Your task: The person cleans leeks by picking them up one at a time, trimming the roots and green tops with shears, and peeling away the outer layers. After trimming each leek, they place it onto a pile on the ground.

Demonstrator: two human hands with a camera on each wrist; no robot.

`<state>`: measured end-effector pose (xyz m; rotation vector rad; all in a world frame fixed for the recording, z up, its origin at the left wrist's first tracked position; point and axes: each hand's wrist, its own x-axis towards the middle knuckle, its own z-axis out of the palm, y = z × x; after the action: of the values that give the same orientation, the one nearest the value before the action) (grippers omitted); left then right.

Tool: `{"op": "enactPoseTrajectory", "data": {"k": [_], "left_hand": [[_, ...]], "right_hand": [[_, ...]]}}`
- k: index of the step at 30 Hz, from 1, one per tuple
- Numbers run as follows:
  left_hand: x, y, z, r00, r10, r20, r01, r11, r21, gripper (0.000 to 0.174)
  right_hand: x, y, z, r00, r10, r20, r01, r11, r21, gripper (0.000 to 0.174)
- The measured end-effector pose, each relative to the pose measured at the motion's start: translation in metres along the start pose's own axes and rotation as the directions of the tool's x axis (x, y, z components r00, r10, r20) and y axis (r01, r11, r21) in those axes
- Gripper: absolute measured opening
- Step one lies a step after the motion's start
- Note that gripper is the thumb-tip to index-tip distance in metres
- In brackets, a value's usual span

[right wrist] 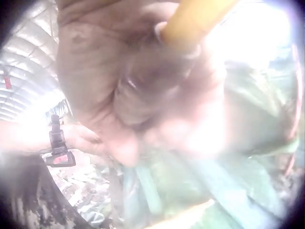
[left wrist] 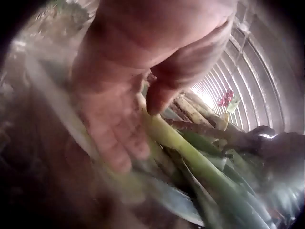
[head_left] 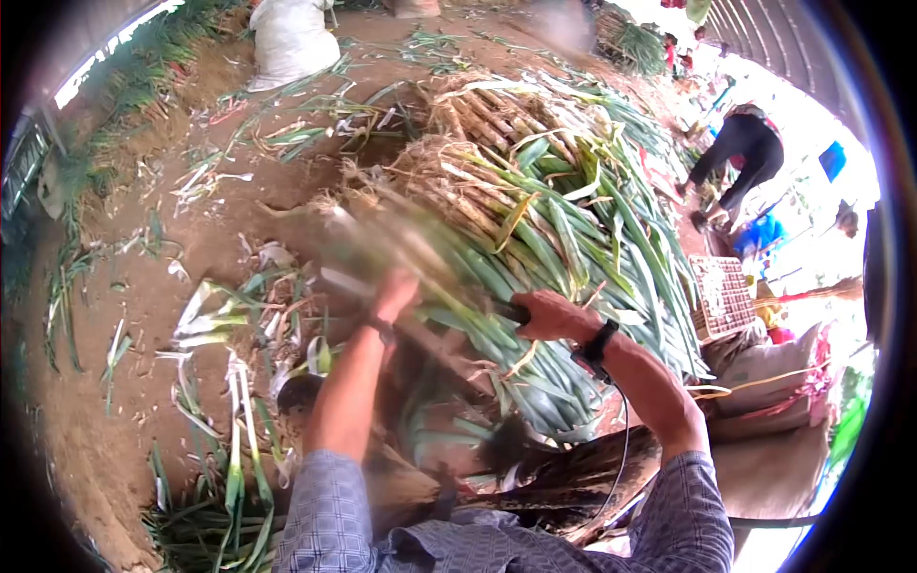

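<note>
My left hand point(head_left: 396, 291) is around a leek point(head_left: 435, 286) whose root end is motion-blurred. In the left wrist view the thumb of this left hand point(left wrist: 119, 95) lies against the pale green stalk point(left wrist: 176, 138), with the fingers extended on its other side. To the right, my right hand point(head_left: 554, 315) grips a dark handle point(head_left: 508, 310) above the leaves. From the curled fingers of the right hand point(right wrist: 147, 90) a yellow-orange end point(right wrist: 198, 21) sticks out in the right wrist view; whatever is at the handle's other end cannot be made out.
A large heap of leeks point(head_left: 573, 210) lies beyond and right of both hands. Trimmed leeks point(head_left: 234, 449) and leaf scraps lie on the soil at left. A white sack point(head_left: 291, 43) stands at the back; a crate point(head_left: 723, 296) and a bent-over person point(head_left: 745, 153) are at right.
</note>
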<state>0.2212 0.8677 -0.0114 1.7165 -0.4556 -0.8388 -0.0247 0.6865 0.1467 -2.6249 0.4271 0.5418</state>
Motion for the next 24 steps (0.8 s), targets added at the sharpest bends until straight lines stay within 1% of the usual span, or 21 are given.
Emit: {"op": "enactPoseTrajectory", "data": {"k": [2,3,5,6,8,9,10,11,12,14,15,16,17,18,19,20,21,22,23,24], "left_hand": [[0.011,-0.034,0.025,0.994,-0.021,-0.104,-0.001,0.978,-0.209,0.022],[0.027,-0.060,0.038,0.981,0.002,-0.196,-0.047,0.973,-0.225,0.024],[0.037,-0.072,0.045,0.964,0.005,-0.267,-0.106,0.924,-0.366,0.024],[0.042,-0.076,0.046,0.950,0.015,-0.312,-0.131,0.926,-0.355,0.025],[0.053,-0.086,0.048,0.916,0.035,-0.399,-0.178,0.928,-0.327,0.026],[0.059,-0.092,0.046,0.900,0.064,-0.432,-0.194,0.945,-0.264,0.026],[0.047,-0.082,0.045,0.925,0.062,-0.375,-0.181,0.940,-0.289,0.024],[0.034,-0.069,0.044,0.947,0.061,-0.316,-0.164,0.935,-0.313,0.023],[0.021,-0.057,0.044,0.965,0.059,-0.256,-0.146,0.931,-0.334,0.021],[-0.016,-0.040,0.069,0.996,-0.067,-0.061,0.030,0.881,-0.471,0.020],[-0.036,-0.041,0.080,0.993,-0.050,0.103,0.101,0.799,-0.592,0.022],[-0.054,-0.041,0.093,0.965,-0.013,0.263,0.196,0.699,-0.688,0.025],[-0.066,-0.037,0.107,0.968,-0.081,0.235,0.218,0.736,-0.641,0.033],[-0.071,-0.036,0.111,0.968,-0.094,0.234,0.228,0.722,-0.653,0.034],[-0.075,-0.038,0.114,0.966,-0.110,0.233,0.241,0.706,-0.666,0.034],[-0.080,-0.042,0.117,0.964,-0.131,0.232,0.258,0.686,-0.681,0.035],[-0.082,-0.045,0.119,0.973,-0.094,0.212,0.221,0.653,-0.724,0.037],[-0.086,-0.041,0.119,0.966,-0.151,0.208,0.256,0.644,-0.721,0.038],[-0.089,-0.037,0.117,0.958,-0.206,0.200,0.286,0.638,-0.715,0.038],[-0.093,-0.032,0.114,0.947,-0.258,0.192,0.316,0.632,-0.707,0.039]], "right_hand": [[-0.014,0.002,0.000,0.999,-0.031,-0.007,0.031,0.998,-0.060,0.028],[-0.019,0.003,0.001,0.999,-0.051,-0.010,0.050,0.995,-0.088,0.026],[-0.026,0.006,0.003,0.999,-0.010,-0.034,0.008,0.998,-0.062,0.026],[-0.030,0.006,0.005,0.999,0.008,-0.047,-0.010,0.999,-0.047,0.025],[-0.039,0.005,0.007,0.999,-0.018,-0.051,0.016,0.999,-0.047,0.023],[-0.044,0.008,0.009,0.998,-0.038,-0.056,0.036,0.999,-0.033,0.022],[-0.048,0.010,0.009,0.996,-0.059,-0.063,0.058,0.998,-0.018,0.021],[-0.054,0.006,0.004,0.998,-0.036,-0.042,0.035,0.999,-0.026,0.020],[-0.060,0.006,0.002,0.997,-0.034,-0.076,0.031,0.999,-0.044,0.020],[-0.074,0.009,0.004,0.990,-0.027,-0.141,0.017,0.998,-0.068,0.020],[-0.081,0.011,0.006,0.985,-0.031,-0.171,0.021,0.998,-0.060,0.030],[-0.088,0.012,0.010,0.986,-0.027,-0.166,0.018,0.999,-0.051,0.025],[-0.096,0.012,0.011,0.987,-0.021,-0.160,0.014,0.999,-0.045,0.022],[-0.103,0.014,0.013,0.988,-0.015,-0.154,0.009,0.999,-0.042,0.018],[-0.108,0.020,0.018,0.992,-0.018,-0.122,0.007,0.996,-0.091,0.017],[-0.116,0.025,0.024,0.995,0.017,-0.094,-0.026,0.995,-0.092,0.016],[-0.121,0.029,0.029,0.997,0.047,-0.062,-0.052,0.994,-0.095,0.016],[-0.122,0.031,0.031,0.997,0.067,-0.039,-0.071,0.992,-0.101,0.016],[-0.126,0.036,0.035,0.994,0.102,-0.031,-0.105,0.991,-0.088,0.033],[-0.130,0.040,0.040,0.995,0.082,-0.048,-0.086,0.993,-0.086,0.034]]}}
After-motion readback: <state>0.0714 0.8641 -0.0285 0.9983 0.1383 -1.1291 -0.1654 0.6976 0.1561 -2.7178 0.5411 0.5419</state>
